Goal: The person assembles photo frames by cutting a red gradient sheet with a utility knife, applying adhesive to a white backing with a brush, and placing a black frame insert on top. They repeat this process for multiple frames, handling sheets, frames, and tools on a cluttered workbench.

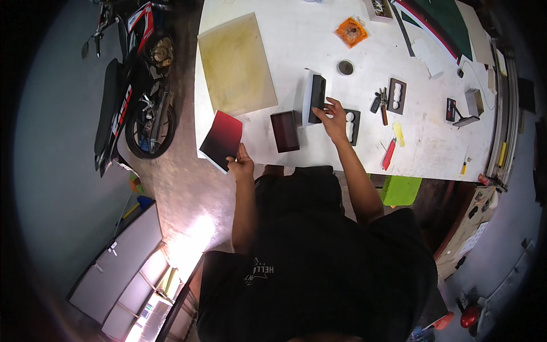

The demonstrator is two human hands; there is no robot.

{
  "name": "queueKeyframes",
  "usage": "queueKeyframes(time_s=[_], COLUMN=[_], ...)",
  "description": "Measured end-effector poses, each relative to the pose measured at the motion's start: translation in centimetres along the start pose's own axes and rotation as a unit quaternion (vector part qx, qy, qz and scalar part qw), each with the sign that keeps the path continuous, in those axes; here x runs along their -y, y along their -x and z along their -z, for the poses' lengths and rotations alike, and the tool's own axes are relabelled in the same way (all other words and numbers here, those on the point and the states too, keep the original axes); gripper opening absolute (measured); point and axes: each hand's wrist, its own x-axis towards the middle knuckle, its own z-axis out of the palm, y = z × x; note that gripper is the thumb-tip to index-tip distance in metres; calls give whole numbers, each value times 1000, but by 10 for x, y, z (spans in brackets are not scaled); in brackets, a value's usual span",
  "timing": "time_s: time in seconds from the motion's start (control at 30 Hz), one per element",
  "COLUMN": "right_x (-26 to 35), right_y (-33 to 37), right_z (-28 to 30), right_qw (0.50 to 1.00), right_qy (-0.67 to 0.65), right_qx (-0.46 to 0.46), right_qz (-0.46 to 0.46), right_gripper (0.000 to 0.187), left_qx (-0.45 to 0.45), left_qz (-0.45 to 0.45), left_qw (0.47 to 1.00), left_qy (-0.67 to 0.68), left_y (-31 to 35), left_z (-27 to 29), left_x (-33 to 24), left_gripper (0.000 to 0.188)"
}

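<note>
My left hand [241,164] is closed on the lower right corner of a flat piece [223,137] that fades from red to black and has a pale edge. It is held at the table's left front edge; whether it is a booklet or a card I cannot tell. My right hand [333,121] pinches the side of an upright box-like piece [310,97], white on its left face and black on the right. Between the hands an open dark red box [285,131] lies on the table. A grey insert with white rounded shapes [351,126] lies partly behind my right hand.
On the white table [319,34] are a yellowish sheet [238,64], an orange packet [351,32], a round cup [345,67], a second grey insert [397,96], keys [380,101] and a red-handled cutter [389,154]. A motorcycle [139,91] stands left.
</note>
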Motion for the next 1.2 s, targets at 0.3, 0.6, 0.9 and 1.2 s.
queueKeyframes(time_s=[0.3,0.6,0.9,1.2], right_x=[39,38,28,29], right_y=[45,104,166,196], right_z=[-16,-46,-29,-47], right_qw=[897,909,900,824], right_qy=[395,381,-410,-542], right_qx=[-56,-47,135,129], right_qz=[190,163,-66,-97], right_gripper=[77,77,44,41], left_qx=[-98,-143,-128,-84], left_qz=[175,-65,-136,-61], left_qw=[970,683,651,883], left_qy=[-139,-713,-736,-458], left_y=[17,-85,-88,-56], left_z=[18,106,83,87], left_x=[41,-70,-63,-124], left_gripper=[67,69,69,31])
